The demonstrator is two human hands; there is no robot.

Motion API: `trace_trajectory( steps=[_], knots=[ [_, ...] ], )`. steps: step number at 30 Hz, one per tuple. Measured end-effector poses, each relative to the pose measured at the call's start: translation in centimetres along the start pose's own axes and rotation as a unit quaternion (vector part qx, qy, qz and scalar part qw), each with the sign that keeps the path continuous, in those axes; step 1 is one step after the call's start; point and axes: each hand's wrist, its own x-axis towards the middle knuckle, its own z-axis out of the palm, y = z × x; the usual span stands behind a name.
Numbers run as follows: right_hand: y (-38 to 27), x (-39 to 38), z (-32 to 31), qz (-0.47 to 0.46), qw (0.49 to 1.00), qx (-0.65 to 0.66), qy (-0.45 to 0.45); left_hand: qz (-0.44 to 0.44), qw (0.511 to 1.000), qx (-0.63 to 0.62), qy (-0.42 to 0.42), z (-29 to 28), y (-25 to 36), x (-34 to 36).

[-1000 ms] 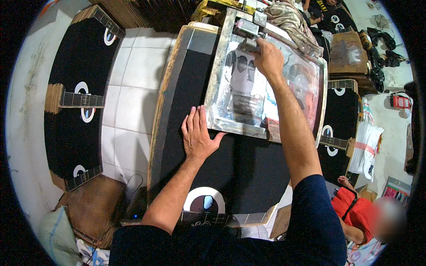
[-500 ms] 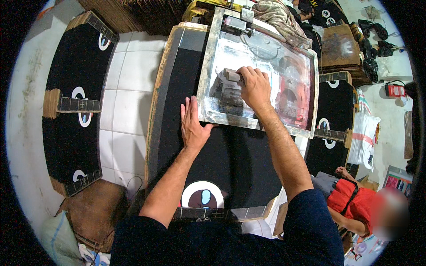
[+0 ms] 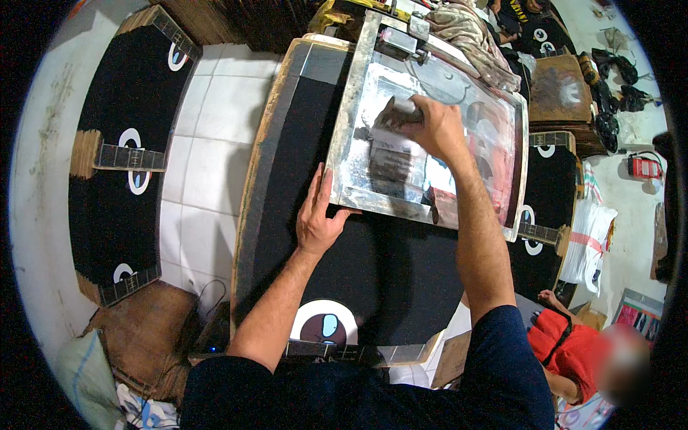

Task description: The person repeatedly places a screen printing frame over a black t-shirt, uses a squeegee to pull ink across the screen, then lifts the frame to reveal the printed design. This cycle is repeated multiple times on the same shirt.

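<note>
A metal-framed printing screen (image 3: 430,129) lies tilted across the far half of a black cloth (image 3: 387,279) stretched over a wooden-edged counter (image 3: 251,215). The person's right hand (image 3: 430,129) sits inside the frame, fingers curled tight around a squeegee (image 3: 398,115) pressed against the mesh, near the frame's upper middle. The left hand (image 3: 319,218) lies flat and open, fingers spread, touching the frame's near left corner and resting partly on the cloth just beside it; it grips nothing.

Toward the person from the frame, at the near end of the cloth, a round white print (image 3: 326,326) with a dark figure shows (partly hidden by the person's dark blue shirt). Left of the frame, across a strip of white tiled floor (image 3: 208,143), another black cloth board (image 3: 122,165) carries similar white rings. Right of the frame and nearer, a second person in a red top (image 3: 566,351) sits low. Beyond the frame's far edge lies a crumpled rag (image 3: 466,29).
</note>
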Motion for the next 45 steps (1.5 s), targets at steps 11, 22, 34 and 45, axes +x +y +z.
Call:
trace_trajectory(
  steps=[11, 22, 34, 45],
  knots=[
    [1.8, 3.3, 2.2, 0.057, 0.995, 0.005, 0.079, 0.025, 0.999, 0.037, -0.009, 0.0, -0.3, 0.1],
    [2.0, 4.7, -0.7, 0.037, 0.994, -0.049, 0.088, 0.027, 0.999, 0.045, -0.01, -0.1, -0.1, 0.2],
    [8.3, 5.4, -2.6, 0.004, 0.987, 0.061, 0.151, 0.034, 0.998, 0.061, -0.009, 0.1, 0.0, 0.1],
    [4.2, -16.7, -3.0, -0.015, 1.0, 0.004, -0.012, 0.042, 0.996, 0.076, -0.02, 0.3, -0.2, -0.5]
  ],
)
